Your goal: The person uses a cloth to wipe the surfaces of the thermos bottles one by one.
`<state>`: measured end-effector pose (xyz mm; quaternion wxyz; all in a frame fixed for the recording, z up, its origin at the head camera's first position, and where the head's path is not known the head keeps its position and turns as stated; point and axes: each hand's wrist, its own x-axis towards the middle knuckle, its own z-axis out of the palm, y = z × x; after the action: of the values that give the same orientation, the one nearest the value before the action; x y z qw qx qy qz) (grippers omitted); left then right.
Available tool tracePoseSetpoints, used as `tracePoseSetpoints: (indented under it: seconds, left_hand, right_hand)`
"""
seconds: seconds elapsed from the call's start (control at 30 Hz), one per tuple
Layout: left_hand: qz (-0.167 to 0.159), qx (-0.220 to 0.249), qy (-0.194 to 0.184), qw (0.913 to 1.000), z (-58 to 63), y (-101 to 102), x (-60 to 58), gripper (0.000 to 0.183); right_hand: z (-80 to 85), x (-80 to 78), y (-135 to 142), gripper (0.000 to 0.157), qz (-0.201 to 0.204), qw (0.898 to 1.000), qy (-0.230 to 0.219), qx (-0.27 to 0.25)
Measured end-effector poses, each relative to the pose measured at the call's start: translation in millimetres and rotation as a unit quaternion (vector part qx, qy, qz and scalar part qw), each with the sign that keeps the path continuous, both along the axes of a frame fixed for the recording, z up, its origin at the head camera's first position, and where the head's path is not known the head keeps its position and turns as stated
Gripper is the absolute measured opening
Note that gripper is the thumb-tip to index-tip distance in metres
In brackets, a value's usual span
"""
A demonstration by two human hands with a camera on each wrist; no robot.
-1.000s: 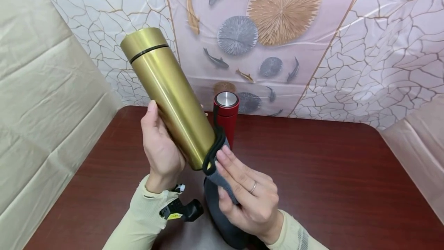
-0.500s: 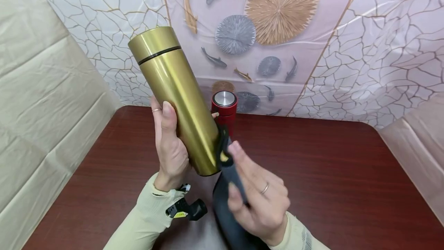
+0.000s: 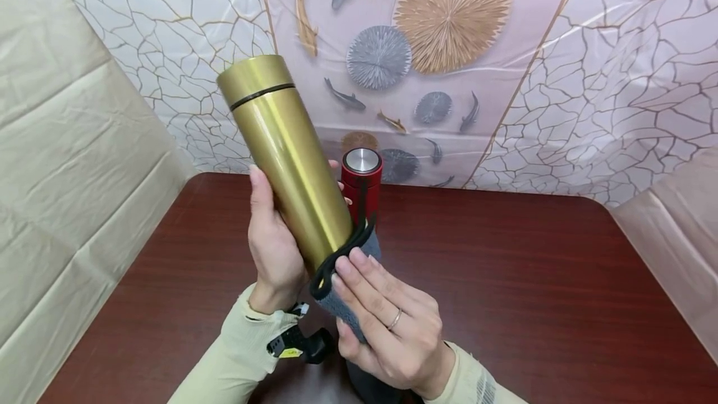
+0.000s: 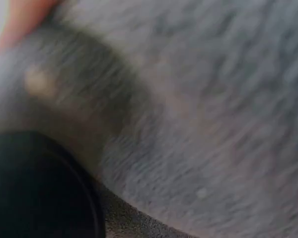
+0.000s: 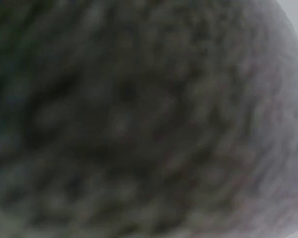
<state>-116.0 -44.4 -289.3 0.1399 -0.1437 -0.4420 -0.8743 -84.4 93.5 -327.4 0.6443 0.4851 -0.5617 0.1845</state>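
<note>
My left hand (image 3: 275, 254) grips a gold vacuum flask (image 3: 291, 173) that leans with its lid up and to the left. The thumb lies along its left side, and fingertips show past its right side. Around the flask's lower end runs the black-edged mouth of a grey cloth pouch (image 3: 343, 310), which hides the base. My right hand (image 3: 392, 323) pinches the pouch near this edge, fingers on the front and thumb lower down. Fuzzy grey cloth (image 4: 198, 134) fills most of the left wrist view, blurred. In the right wrist view, grey cloth (image 5: 188, 124) covers nearly everything.
A red vacuum flask (image 3: 361, 173) with a silver-topped lid stands upright behind the pouch. The dark red table (image 3: 533, 279) ends at a patterned backdrop (image 3: 449, 17), with a pale cloth (image 3: 73, 173) on the left side.
The gold flask and left hand have shifted right. The flask's lower end, visible before beside the pouch, is now hidden at its mouth. The right hand has moved slightly left with the pouch.
</note>
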Motion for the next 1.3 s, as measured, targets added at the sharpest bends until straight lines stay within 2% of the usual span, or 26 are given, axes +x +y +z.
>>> tracePoseSetpoints:
  seconds: [0.1, 0.17, 0.27, 0.37, 0.43, 0.53, 0.6, 0.67, 0.73, 0.77, 0.87, 0.97, 1.07, 1.13, 1.2, 1.3]
  left_hand:
    - [0.032, -0.051, 0.031, 0.9977, -5.4, 7.9, 1.2, 0.056]
    - [0.044, -0.096, 0.062, 0.9925, -11.0, 14.7, 2.0, 0.051]
    - [0.027, -0.169, 0.100, 0.9803, -22.0, 26.1, 4.5, 0.048]
    - [0.023, -0.249, 0.138, 0.9584, -34.7, 38.7, 8.1, 0.047]
    - [0.025, -0.294, 0.158, 0.9423, -42.9, 47.2, 12.2, 0.048]
    - [0.016, -0.342, 0.177, 0.9229, -53.8, 58.2, 19.4, 0.050]
    - [0.009, -0.360, 0.185, 0.9144, -58.8, 63.8, 23.1, 0.050]
    - [0.002, -0.366, 0.188, 0.9115, -61.5, 67.0, 25.2, 0.049]
    - [0.001, -0.362, 0.186, 0.9133, -62.0, 67.3, 25.8, 0.049]
    - [0.001, -0.357, 0.184, 0.9158, -61.3, 66.3, 25.4, 0.049]
    - [0.005, -0.331, 0.171, 0.9281, -55.0, 59.9, 22.2, 0.048]
    - [0.010, -0.283, 0.157, 0.9462, -44.8, 49.3, 15.5, 0.045]
    - [0.009, -0.218, 0.132, 0.9669, -32.5, 35.4, 7.2, 0.043]
    - [0.016, -0.184, 0.107, 0.9770, -24.1, 24.8, 2.6, 0.043]
    - [0.026, -0.158, 0.084, 0.9835, -16.1, 14.8, -1.1, 0.043]
    - [0.056, -0.150, 0.056, 0.9856, -6.5, 2.5, -4.6, 0.043]
  right_hand:
    - [-2.4, -0.2, 1.9, 0.030, -0.007, 0.999, -0.035, -0.019]
    - [-2.8, 0.1, 4.2, 0.029, -0.009, 0.998, -0.058, -0.039]
    - [-1.4, -0.4, 9.0, 0.031, -0.023, 0.993, -0.086, -0.077]
    - [2.6, -2.0, 15.8, 0.034, -0.049, 0.984, -0.110, -0.133]
    - [7.9, -4.4, 21.2, 0.035, -0.062, 0.973, -0.123, -0.186]
    - [18.2, -7.1, 29.1, 0.036, -0.053, 0.947, -0.149, -0.280]
    - [24.7, -7.8, 34.0, 0.034, -0.046, 0.929, -0.164, -0.330]
    - [28.8, -7.7, 36.6, 0.032, -0.036, 0.917, -0.177, -0.357]
    - [29.7, -8.0, 36.0, 0.031, -0.023, 0.914, -0.179, -0.365]
    - [28.8, -8.2, 35.1, 0.032, -0.021, 0.916, -0.178, -0.359]
    - [21.0, -8.8, 28.6, 0.035, -0.013, 0.933, -0.168, -0.318]
    - [8.4, -7.7, 19.1, 0.037, -0.007, 0.957, -0.156, -0.243]
    - [-4.2, -4.7, 8.6, 0.035, 0.006, 0.975, -0.145, -0.166]
    - [-10.5, -2.2, 3.1, 0.033, 0.003, 0.984, -0.131, -0.124]
    - [-15.1, -0.1, -1.5, 0.032, 0.000, 0.989, -0.116, -0.093]
    - [-18.7, 2.3, -6.0, 0.031, 0.004, 0.994, -0.095, -0.060]
